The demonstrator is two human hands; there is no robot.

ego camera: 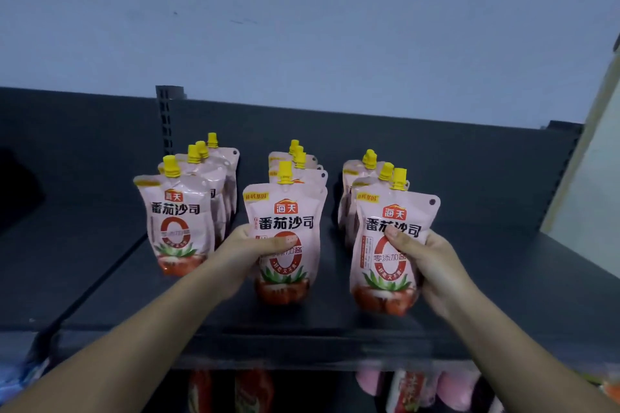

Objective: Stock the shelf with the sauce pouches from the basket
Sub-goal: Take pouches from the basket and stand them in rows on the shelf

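— Where do you have the hands?

— My left hand (250,246) is wrapped round the waist of the middle pouch (285,211), thumb across the print, fingers behind it. My right hand (432,265) grips the right pouch (396,211) from its right edge, thumb pressed on the front face.

— And the pouches themselves?

— Both stand upright at the front of the shelf (335,339), long axis vertical, yellow spouts up, printed faces toward me. Each heads its own file: the middle pouch just in front of the middle one, the right pouch just in front of the right one, with a gap between the two. The left row (174,225) stands apart to the left, and neither hand touches it.

— What does the next move hang on?

— Depth. The files run away from me toward the back panel (436,144), so each pouch lies directly ahead of the hand holding it. I judge that any push goes straight back along its own file, not sideways. Whether the right pouch's base is fully down on the shelf, I cannot tell.

— The basket?

— Not in view from the head camera, so I cannot say which hand is nearer to it.
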